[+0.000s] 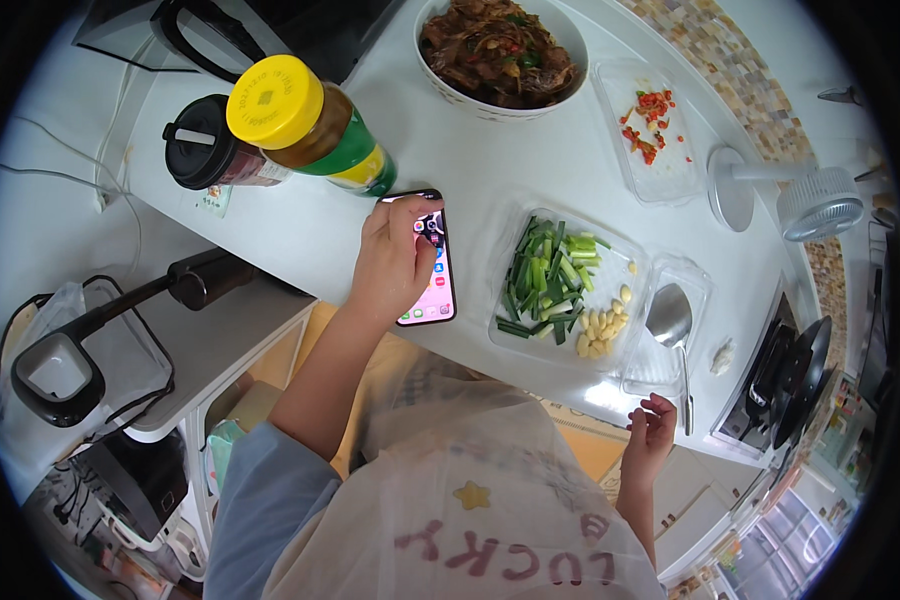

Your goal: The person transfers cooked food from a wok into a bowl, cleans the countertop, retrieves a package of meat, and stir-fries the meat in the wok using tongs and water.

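My left hand [394,259] reaches over a smartphone [442,289] lying face up on the white counter, its lit screen showing app icons; thumb and forefinger are over the upper part. Empty and loosely curled, my right hand [651,431] hangs at the counter's front edge, just left of the handle of a metal serving spoon [670,316]. That spoon rests on a clear plastic tray [649,379]. Between the hands sits a clear plastic container [570,225] holding cut scallions [544,274] and peeled garlic cloves [600,330].
Behind the phone stand a yellow-lidded jar [315,124] and a black-lidded cup [201,142]. Further back are a bowl of cooked meat [499,56], a plastic tray of chopped red chili [649,124] and a small white fan [817,202]. A black pan [802,382] sits at the far right.
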Demonstrator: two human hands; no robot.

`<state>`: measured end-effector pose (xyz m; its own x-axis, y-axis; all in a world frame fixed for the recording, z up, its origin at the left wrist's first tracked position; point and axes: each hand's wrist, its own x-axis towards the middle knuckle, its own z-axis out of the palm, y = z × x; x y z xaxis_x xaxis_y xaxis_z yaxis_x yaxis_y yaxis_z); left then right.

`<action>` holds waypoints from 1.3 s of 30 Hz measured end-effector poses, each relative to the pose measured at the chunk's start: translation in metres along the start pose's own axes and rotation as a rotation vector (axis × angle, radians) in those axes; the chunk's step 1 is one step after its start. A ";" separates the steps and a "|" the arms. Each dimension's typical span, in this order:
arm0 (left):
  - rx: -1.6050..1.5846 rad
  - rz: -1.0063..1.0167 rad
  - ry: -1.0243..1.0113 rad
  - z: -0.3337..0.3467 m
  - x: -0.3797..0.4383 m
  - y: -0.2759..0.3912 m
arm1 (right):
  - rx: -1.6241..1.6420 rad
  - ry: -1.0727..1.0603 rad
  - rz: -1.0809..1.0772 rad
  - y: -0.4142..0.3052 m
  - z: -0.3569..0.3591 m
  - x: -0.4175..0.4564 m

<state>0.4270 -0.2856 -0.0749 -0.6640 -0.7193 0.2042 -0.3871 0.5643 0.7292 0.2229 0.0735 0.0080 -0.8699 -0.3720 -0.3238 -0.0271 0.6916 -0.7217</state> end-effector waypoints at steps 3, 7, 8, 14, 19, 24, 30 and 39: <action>-0.035 -0.002 0.005 -0.002 0.001 0.001 | 0.011 0.001 -0.006 0.000 0.001 0.002; -0.481 -0.165 0.084 -0.014 -0.004 0.008 | 0.028 0.011 -0.008 0.002 0.001 0.001; -0.625 -0.230 0.096 -0.020 -0.006 0.008 | 0.023 0.016 -0.022 0.003 0.001 0.000; -0.808 -0.376 0.143 -0.038 -0.027 -0.003 | 0.012 0.022 -0.027 0.001 0.004 -0.008; -1.183 -0.636 0.138 -0.062 -0.046 0.012 | 0.022 0.029 -0.063 0.008 0.004 -0.012; -1.470 -0.844 0.275 -0.092 -0.086 0.021 | 0.039 -0.026 -0.112 0.008 0.007 -0.003; -1.067 -1.212 1.031 -0.132 -0.268 0.004 | -0.003 -0.018 -0.390 0.020 -0.015 0.025; 0.671 -1.577 0.797 -0.188 -0.553 -0.070 | -0.060 0.094 -0.560 0.089 -0.103 0.044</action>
<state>0.9409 -0.0035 -0.1161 0.8343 -0.5489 0.0512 -0.5451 -0.8074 0.2256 0.1317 0.1826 -0.0079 -0.7543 -0.6377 0.1559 -0.5227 0.4396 -0.7304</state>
